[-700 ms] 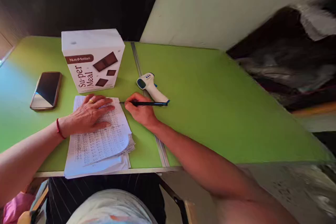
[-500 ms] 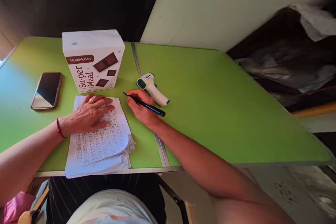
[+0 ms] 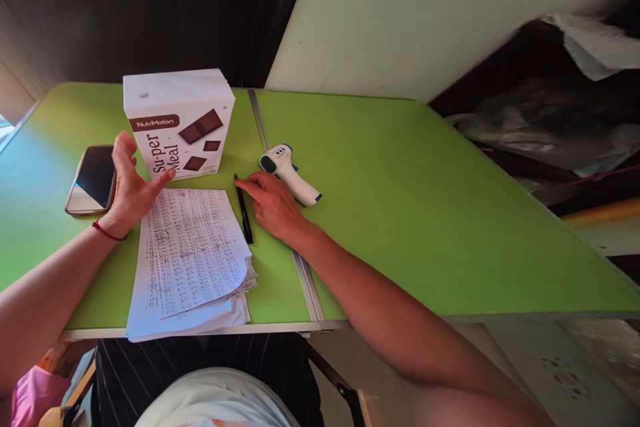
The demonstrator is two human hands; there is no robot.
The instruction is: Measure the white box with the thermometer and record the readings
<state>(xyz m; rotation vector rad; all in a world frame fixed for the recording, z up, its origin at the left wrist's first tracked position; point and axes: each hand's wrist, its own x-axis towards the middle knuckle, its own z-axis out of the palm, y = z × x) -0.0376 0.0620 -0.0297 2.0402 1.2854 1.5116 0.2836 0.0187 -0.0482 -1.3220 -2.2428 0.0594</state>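
Observation:
My left hand (image 3: 134,188) is at the lower left of a white NutriMotion box (image 3: 200,137), thumb and fingers spread around its near left corner. Whether the fingers touch the box I cannot tell. A phone (image 3: 93,180) lies just left of this hand. My right hand (image 3: 273,203) rests low over the green table with its fingers stretched out, index fingertip by the upper end of a black pen (image 3: 243,213). The pen lies on the table beside handwritten sheets (image 3: 195,257). Behind the right hand is a white-and-blue infrared thermometer (image 3: 297,180).
The green table (image 3: 425,213) has a metal seam (image 3: 257,120) running across it. A dark panel (image 3: 150,13) and a pale wall (image 3: 380,20) stand behind. To the right are dark shelves (image 3: 540,113) with plastic-wrapped things.
My left hand has lifted off the sheets and moved up and left to the box. The right hand has let go of the pen, which now lies beside the sheets.

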